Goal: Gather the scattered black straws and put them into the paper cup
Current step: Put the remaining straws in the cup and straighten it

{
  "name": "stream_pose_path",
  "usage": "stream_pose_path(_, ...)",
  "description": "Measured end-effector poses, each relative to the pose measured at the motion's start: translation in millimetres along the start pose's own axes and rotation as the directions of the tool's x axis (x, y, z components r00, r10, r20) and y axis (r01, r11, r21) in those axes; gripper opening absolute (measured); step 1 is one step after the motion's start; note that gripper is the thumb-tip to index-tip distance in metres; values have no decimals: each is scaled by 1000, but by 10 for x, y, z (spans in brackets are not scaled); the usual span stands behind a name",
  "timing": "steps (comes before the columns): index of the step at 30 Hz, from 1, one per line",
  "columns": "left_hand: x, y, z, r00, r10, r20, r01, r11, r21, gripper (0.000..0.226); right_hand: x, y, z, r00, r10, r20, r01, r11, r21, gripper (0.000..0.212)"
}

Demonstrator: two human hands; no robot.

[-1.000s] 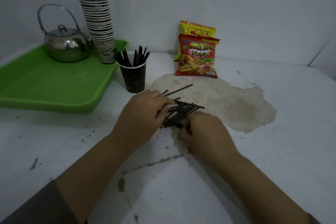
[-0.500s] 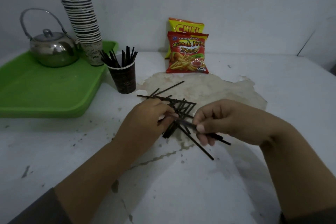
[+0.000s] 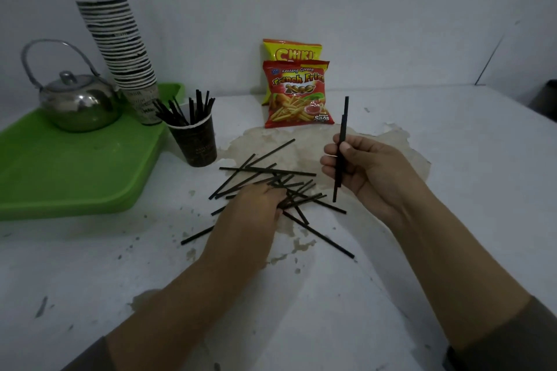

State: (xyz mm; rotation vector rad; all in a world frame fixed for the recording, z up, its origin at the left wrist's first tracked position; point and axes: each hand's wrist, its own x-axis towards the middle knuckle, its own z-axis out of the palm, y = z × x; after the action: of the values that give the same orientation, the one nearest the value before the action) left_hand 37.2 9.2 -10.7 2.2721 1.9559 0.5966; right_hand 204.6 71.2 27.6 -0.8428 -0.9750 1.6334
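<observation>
Several black straws (image 3: 268, 171) lie scattered in a criss-cross pile on the white table. My left hand (image 3: 256, 208) rests palm down on the pile, its fingers curled among the straws. My right hand (image 3: 361, 172) is raised to the right of the pile and grips a few black straws (image 3: 343, 126) held upright. A dark paper cup (image 3: 194, 141) with several straws standing in it sits to the left of the pile, beside the green tray.
A green tray (image 3: 75, 172) at the left carries a steel kettle (image 3: 77, 102) and a tall stack of paper cups (image 3: 120, 51). Two snack bags (image 3: 297, 93) lean against the back wall. A brownish worn patch (image 3: 376, 141) marks the table behind the pile.
My right hand has lifted away from the pile and turned its straws from lying flat to upright. My left hand stays on the pile, which has spread out.
</observation>
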Motion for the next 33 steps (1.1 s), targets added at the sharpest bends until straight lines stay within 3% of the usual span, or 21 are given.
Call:
stream_pose_path(4, -48, 36, -20, 999, -15, -42, 15, 1000, 10, 33, 1, 31, 13, 1000, -21, -19, 20, 999, -32, 18)
stream_pose_path(8, -94, -1, -84, 986, -69, -152, 54, 993, -104, 26, 3, 53, 20, 999, -29, -38, 28, 999, -33, 18)
stream_pose_path(12, -109, -52, -145, 968, -119, -222, 74, 977, -200, 22, 29, 45, 31, 988, -47, -145, 56, 997, 57, 17)
stream_pose_path(15, -117, -53, -216, 950, -201, -240, 108, 930, -351, 22, 36, 52, 30, 980, -54, -190, 73, 993, 91, 16)
stream_pose_path(18, -91, -58, -310, 939, -303, -163, 156, 797, -583, 22, 10, 88, 40, 974, -84, -209, 83, 996, -11, 17)
stream_pose_path(21, -52, -75, -429, 916, -393, -84, 140, 507, -850, 24, -37, 144, 107, 978, -127, -168, 115, 990, -78, 17)
stream_pose_path(23, -24, -112, -496, 897, -439, -56, 103, 331, -938, 21, -51, 194, 174, 981, -125, -151, 112, 990, -88, 17)
stream_pose_path(25, 2, -192, -565, 882, -470, -48, 62, 216, -974, 16, -34, 246, 264, 986, -81, -145, 74, 996, -52, 16)
stream_pose_path(30, 124, -450, -856, 846, -529, -61, -43, 46, -998, 14, 112, 279, 652, 997, 9, -75, -17, 993, -115, 18)
stream_pose_path(33, 193, -604, -1086, 828, -549, -115, -94, 66, -993, 19, 245, 181, 979, 999, -30, -34, 24, 989, -149, 20)
